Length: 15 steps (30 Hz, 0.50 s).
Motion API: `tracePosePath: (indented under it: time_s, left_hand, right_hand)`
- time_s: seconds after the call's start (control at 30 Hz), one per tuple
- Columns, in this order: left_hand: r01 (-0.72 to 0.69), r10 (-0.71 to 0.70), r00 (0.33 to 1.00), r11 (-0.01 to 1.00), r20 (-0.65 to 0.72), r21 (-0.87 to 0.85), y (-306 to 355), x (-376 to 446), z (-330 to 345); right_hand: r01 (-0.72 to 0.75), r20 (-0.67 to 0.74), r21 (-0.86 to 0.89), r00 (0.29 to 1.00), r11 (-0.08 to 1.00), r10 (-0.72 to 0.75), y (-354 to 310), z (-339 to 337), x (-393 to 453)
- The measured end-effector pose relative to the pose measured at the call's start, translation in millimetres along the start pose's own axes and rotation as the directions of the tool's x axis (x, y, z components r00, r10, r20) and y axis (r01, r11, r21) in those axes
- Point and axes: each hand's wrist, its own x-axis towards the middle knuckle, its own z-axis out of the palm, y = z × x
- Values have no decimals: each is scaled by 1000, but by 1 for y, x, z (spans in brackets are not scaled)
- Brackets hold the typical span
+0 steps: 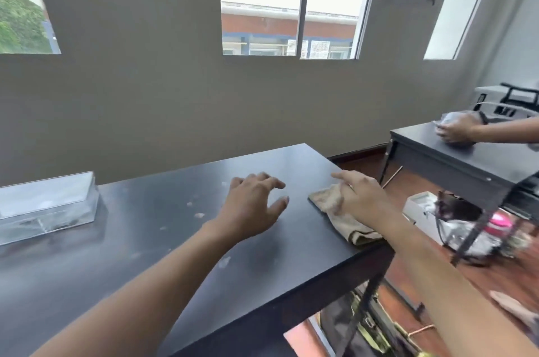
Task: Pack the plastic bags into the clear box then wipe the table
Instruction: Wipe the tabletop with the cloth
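At far left, box: clear box [46,205] on black table [163,257], plastic bags inside, indistinct.
Tabletop centre: pale smudges [199,214].
Left hand [253,206]: fingers spread, empty, low over the tabletop.
Right hand [360,196]: pressed on beige cloth [338,210] near the table's right edge, forefinger extended.

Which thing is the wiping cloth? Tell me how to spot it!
Look at the big black table in front, then go to its right-hand edge. There the right hand rests on a crumpled beige cloth. It is the only soft, light-coloured thing there; the clear box sits far off at the left end.
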Motion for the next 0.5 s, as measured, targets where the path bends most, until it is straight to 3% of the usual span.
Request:
tracePosePath:
  time_s: [0.17,0.5]
  left_hand:
    - [-30,7,989,988,150,150,49,40,50]
    - [-168,154,983,972,100,162,33,50,43]
  right_hand:
    - [4,97,-261,995,965,22,42,14,-17]
    - [41,231,-407,971,912,60,16,25,-25]
